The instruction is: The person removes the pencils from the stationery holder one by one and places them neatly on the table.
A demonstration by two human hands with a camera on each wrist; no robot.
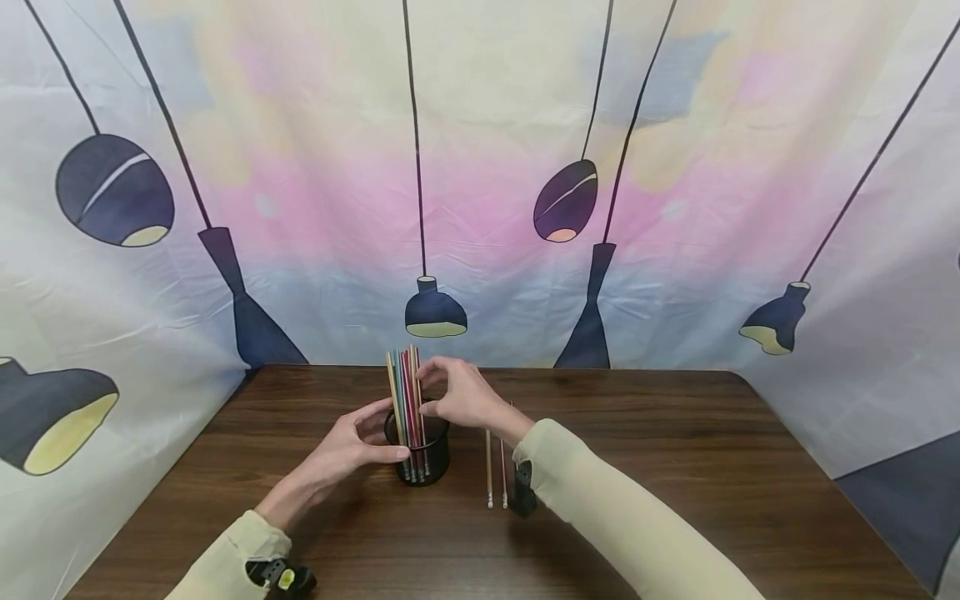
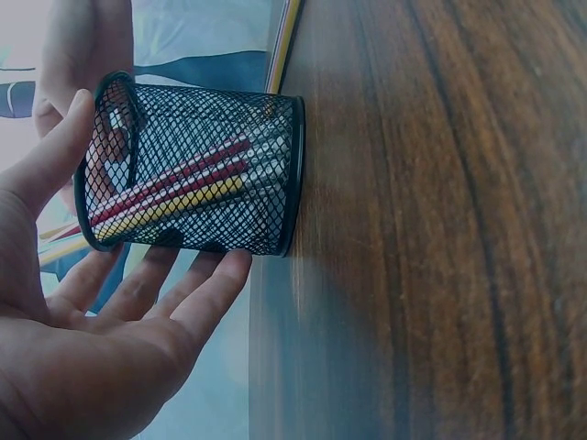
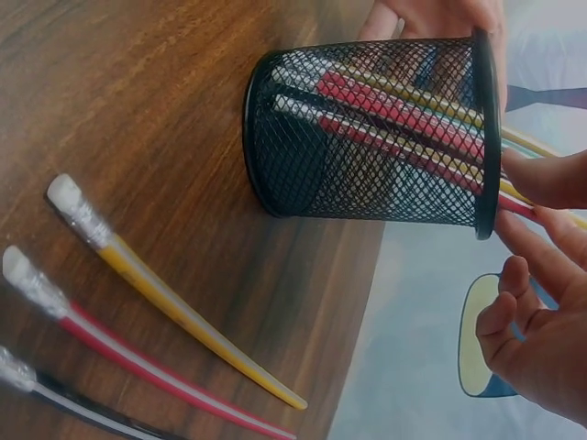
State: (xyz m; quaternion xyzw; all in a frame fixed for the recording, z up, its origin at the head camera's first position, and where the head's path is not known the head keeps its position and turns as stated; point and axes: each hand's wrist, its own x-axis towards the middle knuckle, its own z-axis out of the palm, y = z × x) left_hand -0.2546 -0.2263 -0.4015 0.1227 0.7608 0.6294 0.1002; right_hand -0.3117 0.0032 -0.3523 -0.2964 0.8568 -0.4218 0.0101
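Note:
A black mesh pencil cup [image 1: 437, 467] stands on the table with several pencils [image 1: 405, 392] leaning in it, red, yellow and blue-green, their white eraser ends down. My left hand [image 1: 347, 450] holds the cup from its left side, the thumb at the rim and the fingers round the wall, as the left wrist view shows. At the rim, my right hand [image 1: 467, 396] pinches a pencil [image 3: 516, 205] between thumb and forefinger. The other fingers of that hand curl loosely in the right wrist view.
Right of the cup, a yellow pencil [image 3: 183, 312], a red pencil [image 3: 156, 367] and a black pencil [image 3: 83, 412] lie side by side on the brown wooden table [image 1: 675, 475]. A cloth backdrop [image 1: 495, 100] printed with hanging lamps rises behind the table.

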